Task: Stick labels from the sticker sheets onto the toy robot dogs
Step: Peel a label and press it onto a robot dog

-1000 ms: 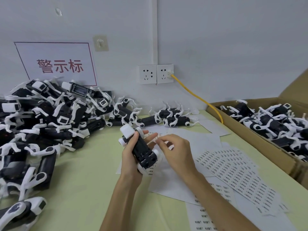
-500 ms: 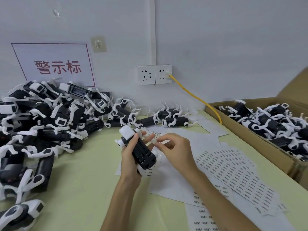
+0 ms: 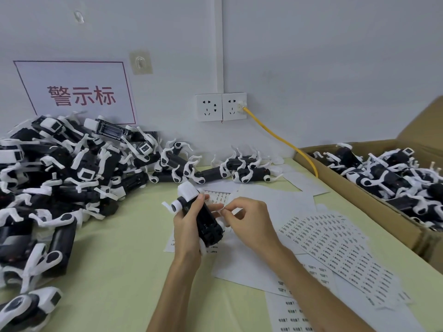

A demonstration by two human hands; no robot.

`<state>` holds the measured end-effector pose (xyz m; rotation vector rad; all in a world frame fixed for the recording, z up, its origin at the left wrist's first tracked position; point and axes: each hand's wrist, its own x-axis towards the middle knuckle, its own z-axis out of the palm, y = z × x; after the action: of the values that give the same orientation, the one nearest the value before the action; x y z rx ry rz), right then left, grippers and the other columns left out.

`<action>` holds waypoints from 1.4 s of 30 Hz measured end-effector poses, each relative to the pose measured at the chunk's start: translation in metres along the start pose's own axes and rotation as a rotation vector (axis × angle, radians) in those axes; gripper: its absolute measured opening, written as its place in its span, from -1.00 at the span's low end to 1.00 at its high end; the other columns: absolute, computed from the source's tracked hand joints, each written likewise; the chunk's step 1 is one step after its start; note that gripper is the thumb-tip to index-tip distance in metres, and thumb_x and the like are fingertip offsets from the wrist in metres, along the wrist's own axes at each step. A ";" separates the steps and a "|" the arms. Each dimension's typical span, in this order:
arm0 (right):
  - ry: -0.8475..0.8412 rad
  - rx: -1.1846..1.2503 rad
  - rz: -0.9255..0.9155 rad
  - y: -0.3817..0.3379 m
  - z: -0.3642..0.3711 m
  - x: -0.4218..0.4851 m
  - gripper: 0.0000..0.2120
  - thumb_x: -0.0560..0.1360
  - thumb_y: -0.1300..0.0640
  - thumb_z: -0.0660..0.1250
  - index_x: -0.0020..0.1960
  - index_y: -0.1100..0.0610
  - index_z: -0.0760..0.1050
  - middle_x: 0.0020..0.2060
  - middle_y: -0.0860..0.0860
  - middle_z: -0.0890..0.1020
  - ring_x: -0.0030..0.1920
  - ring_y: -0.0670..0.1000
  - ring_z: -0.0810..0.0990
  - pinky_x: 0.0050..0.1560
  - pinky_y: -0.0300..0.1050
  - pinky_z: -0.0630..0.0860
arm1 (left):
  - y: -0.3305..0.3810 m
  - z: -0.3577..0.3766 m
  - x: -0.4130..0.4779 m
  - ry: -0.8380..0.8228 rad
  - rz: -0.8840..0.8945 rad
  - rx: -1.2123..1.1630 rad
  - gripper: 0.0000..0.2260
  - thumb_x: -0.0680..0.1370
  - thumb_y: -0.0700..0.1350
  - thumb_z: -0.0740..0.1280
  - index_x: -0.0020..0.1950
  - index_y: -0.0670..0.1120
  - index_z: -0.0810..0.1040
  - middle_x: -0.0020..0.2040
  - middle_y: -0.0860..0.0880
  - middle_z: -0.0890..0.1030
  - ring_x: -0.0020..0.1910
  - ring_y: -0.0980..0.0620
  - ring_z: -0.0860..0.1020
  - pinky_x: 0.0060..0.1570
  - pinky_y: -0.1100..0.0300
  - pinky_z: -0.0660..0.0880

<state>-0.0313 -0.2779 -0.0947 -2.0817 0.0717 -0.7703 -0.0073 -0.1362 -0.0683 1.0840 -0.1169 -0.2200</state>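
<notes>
My left hand [image 3: 185,226] grips a black-and-white toy robot dog [image 3: 206,222] around its body, belly up, above the table's middle. My right hand [image 3: 249,224] is beside the dog's right flank, thumb and forefinger pinched together at a small white label [image 3: 225,207]; how much of it is held is too small to tell. A sticker sheet [image 3: 335,245] with rows of printed labels lies to the right of my hands. More sheets [image 3: 292,315] lie near the front edge.
A large pile of robot dogs [image 3: 60,178] fills the left of the yellow-green table [image 3: 115,271]. Several more dogs [image 3: 239,168] lie by the wall. A cardboard box [image 3: 359,207] of dogs stands at the right. A yellow cable [image 3: 280,140] runs from the wall socket.
My right hand's fingers have closed into a pinch near the dog's flank. The dog and my left hand have stayed almost in place.
</notes>
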 end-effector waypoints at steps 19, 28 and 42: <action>-0.249 0.312 0.395 -0.017 -0.010 0.002 -0.90 0.56 0.21 0.44 -0.12 0.13 0.70 -0.24 -0.02 0.72 -0.29 0.00 0.70 -0.32 -0.16 0.60 | -0.002 -0.002 0.002 0.084 0.018 -0.017 -0.72 0.62 -0.03 0.39 0.17 -0.23 0.57 -0.19 -0.27 0.67 -0.29 -0.11 0.65 -0.41 0.08 0.60; -0.251 0.299 0.371 -0.020 -0.013 0.002 -0.86 0.48 0.24 0.50 -0.23 0.07 0.70 -0.28 -0.02 0.72 -0.29 0.08 0.72 -0.30 -0.15 0.61 | -0.001 -0.003 0.001 0.050 0.041 0.005 -0.73 0.62 -0.05 0.39 0.16 -0.24 0.56 -0.19 -0.28 0.67 -0.28 -0.13 0.68 -0.40 0.05 0.61; -0.323 0.388 0.529 -0.023 -0.017 0.003 -0.78 0.47 0.19 0.46 -0.33 0.01 0.69 -0.31 -0.02 0.69 -0.29 -0.05 0.66 -0.28 -0.19 0.54 | -0.004 -0.002 0.003 0.010 0.066 -0.024 -0.80 0.61 -0.06 0.39 0.07 -0.20 0.54 -0.25 -0.33 0.65 -0.36 -0.19 0.61 -0.42 0.06 0.58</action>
<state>-0.0436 -0.2768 -0.0687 -1.6786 0.2608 -0.1095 -0.0047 -0.1362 -0.0727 1.0558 -0.1410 -0.1565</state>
